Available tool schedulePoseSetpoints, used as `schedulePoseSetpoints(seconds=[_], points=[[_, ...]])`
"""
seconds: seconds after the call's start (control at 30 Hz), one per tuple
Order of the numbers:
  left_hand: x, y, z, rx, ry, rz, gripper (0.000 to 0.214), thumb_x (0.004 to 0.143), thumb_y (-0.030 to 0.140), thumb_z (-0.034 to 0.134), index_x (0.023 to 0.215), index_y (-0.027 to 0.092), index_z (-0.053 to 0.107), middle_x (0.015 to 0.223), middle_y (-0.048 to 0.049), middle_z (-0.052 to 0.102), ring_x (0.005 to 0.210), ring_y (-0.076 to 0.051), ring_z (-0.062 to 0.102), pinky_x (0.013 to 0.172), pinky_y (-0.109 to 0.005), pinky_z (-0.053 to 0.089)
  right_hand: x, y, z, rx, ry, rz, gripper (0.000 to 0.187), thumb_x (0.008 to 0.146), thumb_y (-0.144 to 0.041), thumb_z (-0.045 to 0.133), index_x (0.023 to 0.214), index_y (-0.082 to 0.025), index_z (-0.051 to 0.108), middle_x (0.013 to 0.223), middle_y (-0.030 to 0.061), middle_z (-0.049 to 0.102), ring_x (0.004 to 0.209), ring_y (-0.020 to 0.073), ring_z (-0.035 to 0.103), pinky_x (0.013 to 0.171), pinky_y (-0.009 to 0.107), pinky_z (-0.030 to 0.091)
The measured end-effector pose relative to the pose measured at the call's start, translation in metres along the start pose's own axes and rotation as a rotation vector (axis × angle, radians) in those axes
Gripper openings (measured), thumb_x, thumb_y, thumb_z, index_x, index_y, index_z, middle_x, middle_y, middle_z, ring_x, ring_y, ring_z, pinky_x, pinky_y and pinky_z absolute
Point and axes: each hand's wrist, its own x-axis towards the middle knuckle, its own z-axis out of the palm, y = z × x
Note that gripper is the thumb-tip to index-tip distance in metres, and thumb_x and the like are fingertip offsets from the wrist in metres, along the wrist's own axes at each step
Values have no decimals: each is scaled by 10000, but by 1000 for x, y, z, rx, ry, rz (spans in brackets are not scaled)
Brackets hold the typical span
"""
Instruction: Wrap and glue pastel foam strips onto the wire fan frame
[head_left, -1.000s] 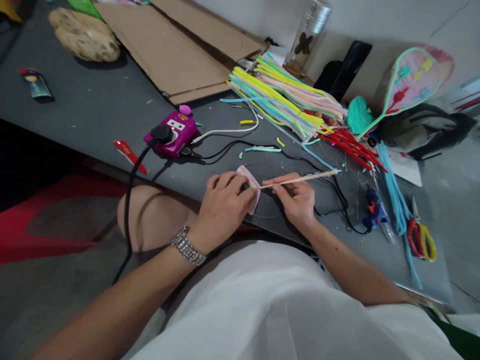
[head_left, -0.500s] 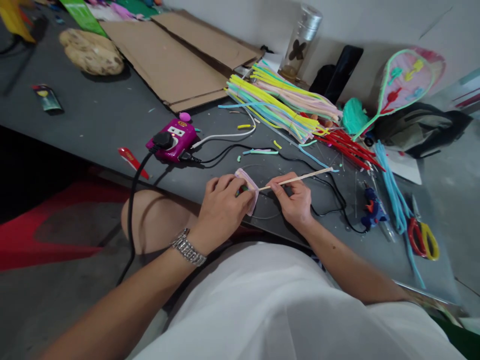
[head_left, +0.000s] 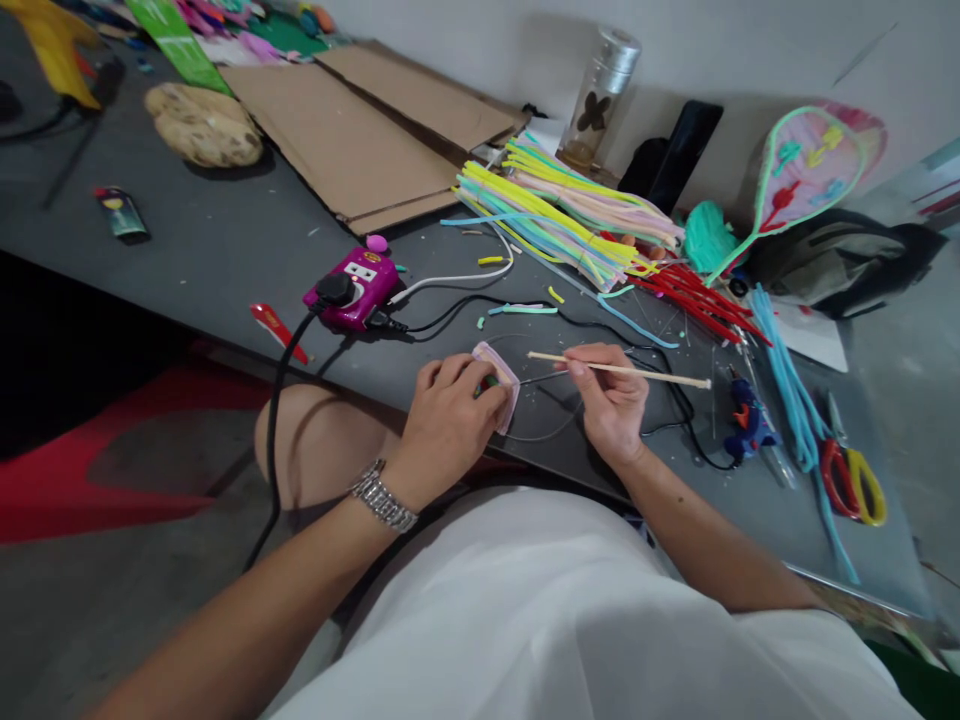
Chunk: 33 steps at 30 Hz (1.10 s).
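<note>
My left hand (head_left: 456, 405) is closed on a small flat piece with a pink and lilac edge (head_left: 504, 395), at the table's front edge. The fingers cover much of that piece, and a bit of green shows beneath them. A thin grey wire (head_left: 544, 377) runs from the piece towards my right hand. In my right hand (head_left: 611, 400) a thin pale stick (head_left: 660, 375) is pinched between thumb and fingers. Its left tip is in the air, a short way apart from the pink-edged piece.
Bundles of coloured pipe cleaners (head_left: 555, 230) lie behind my hands. To the right are a blue glue gun (head_left: 750, 425) and scissors (head_left: 851, 480). On the left are a purple power socket (head_left: 352, 290), its black cable (head_left: 274, 450), a red-handled cutter (head_left: 279, 332) and cardboard (head_left: 352, 150).
My right hand has moved slightly right with the stick. The stick's left tip has come away from the pink-edged piece, and the stick now slopes down to the right. My left hand keeps its hold.
</note>
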Motion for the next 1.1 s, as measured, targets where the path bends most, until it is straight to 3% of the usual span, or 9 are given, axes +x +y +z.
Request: schedulePoseSetpoints(seconds=[0.1,0.27,0.4,0.57,0.77,0.97,1.1], points=[[3,0,-3,27,3,36,158,952,178,614,1062,224,718,1157,-95,696,1145,-306,544,920,-481,415,0,-5,-10,-87,-37,-55,187,1004,-217,572,1114,-279,710,971,28,732,864,189,715,801,373,558],[11,-1,-10,73,-41,105,101,951,171,607,910,201,693,1072,-106,681,1106,-298,553,915,-475,418,-3,-1,-24,-529,-365,-293,334,959,-102,500,1172,-255,707,1081,50,788,968,220,680,888,419,476],[13,-6,-8,81,-54,160,96,961,185,601,908,185,681,1078,-100,676,1114,-294,547,900,-447,430,-8,3,-22,-709,-513,-349,371,912,-71,489,1190,-193,703,1099,71,792,1061,232,684,964,426,416],[11,-10,-2,70,-50,215,92,959,168,586,959,175,678,1011,-87,692,1048,-277,563,872,-431,431,-11,6,-18,-733,-551,-351,349,917,-101,482,1172,-171,709,998,70,794,1035,233,680,962,422,397],[10,-10,0,75,-42,211,166,971,170,566,1102,182,666,1035,-78,699,1021,-275,560,874,-450,409,-13,8,-17,-789,-590,-353,333,939,-101,478,1166,-180,709,1049,72,798,1073,248,646,955,429,375],[14,-9,-4,76,-70,188,134,955,145,570,1023,192,675,1036,-83,699,1045,-291,562,891,-476,399,-9,5,-12,-842,-645,-357,287,974,-151,472,1149,-169,699,1046,98,790,1076,271,640,928,437,372],[12,-13,-2,37,-61,188,169,946,138,573,1054,200,687,1049,-81,721,1041,-294,582,881,-476,410,-11,8,-14,-751,-578,-323,258,1011,-200,468,1112,-177,704,1035,90,790,1042,258,656,906,428,389]])
